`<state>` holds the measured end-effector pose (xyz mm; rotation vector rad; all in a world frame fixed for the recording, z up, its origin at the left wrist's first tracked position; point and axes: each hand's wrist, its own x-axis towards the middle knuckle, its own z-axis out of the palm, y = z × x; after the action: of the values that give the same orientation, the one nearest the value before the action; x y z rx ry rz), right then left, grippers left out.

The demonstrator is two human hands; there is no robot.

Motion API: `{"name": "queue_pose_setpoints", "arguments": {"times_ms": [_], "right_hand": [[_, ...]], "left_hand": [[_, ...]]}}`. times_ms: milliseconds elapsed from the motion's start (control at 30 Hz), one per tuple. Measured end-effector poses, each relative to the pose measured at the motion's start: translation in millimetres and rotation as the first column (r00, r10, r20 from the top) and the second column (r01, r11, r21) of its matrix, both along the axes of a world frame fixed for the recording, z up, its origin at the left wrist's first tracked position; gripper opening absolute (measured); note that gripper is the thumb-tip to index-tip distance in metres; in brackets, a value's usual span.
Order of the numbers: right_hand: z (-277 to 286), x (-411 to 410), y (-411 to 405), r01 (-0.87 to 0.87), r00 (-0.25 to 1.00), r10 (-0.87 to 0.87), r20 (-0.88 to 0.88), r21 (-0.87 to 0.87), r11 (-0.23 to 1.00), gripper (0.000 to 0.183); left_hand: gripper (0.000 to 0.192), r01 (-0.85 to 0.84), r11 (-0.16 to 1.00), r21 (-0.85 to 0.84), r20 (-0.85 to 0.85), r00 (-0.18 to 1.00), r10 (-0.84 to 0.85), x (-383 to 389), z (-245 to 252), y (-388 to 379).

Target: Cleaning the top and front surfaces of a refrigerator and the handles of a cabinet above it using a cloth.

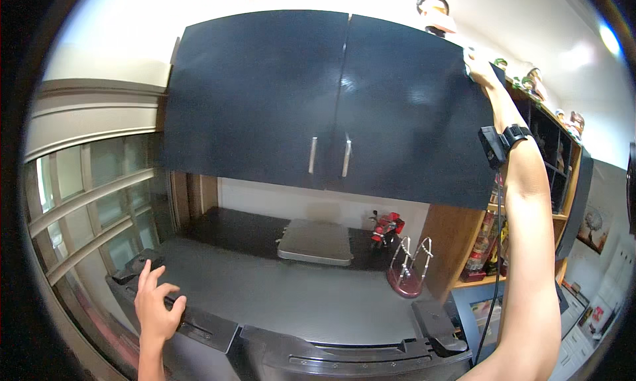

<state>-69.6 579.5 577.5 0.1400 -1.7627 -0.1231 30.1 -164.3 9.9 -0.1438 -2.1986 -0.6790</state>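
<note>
My right hand (478,70) is raised to the upper right corner of a dark blue cabinet door (412,113). Its fingers are closed on what looks like a pale cloth (468,65), pressed against the door near its top edge; most of the cloth is hidden by the hand. A black strap with a small box-shaped device (493,145) is on that forearm. Low on the left, my left hand (158,301) has its fingers spread and holds nothing. It is over the front left edge of a large black appliance (288,286), apparently a refrigerator top; contact cannot be made out.
A grey flat box (315,239), a red model motorcycle (386,228) and a metal stand with a dark red base (406,281) sit below the cabinet. Figurines (532,83) line the shelf top at right. A black cable (492,301) hangs beside my right arm.
</note>
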Motion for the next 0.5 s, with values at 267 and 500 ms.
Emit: {"name": "queue_pose_setpoints", "arguments": {"times_ms": [267, 500], "right_hand": [[17.9, -30.9, -161.6, 0.115, 0.977, 0.001, -0.212, 0.535, 0.837, 0.034], [-126.6, -51.4, -290.9, -0.235, 0.972, 0.183, 0.148, 0.656, 0.718, 0.043]], "left_hand": [[0.026, 0.066, 0.998, -0.012, -0.077, 0.995, -0.066, -19.6, -2.2, 8.4], [0.024, 0.006, 0.999, -0.034, -0.047, 0.999, -0.008, -5.7, -4.3, -0.9]]}}
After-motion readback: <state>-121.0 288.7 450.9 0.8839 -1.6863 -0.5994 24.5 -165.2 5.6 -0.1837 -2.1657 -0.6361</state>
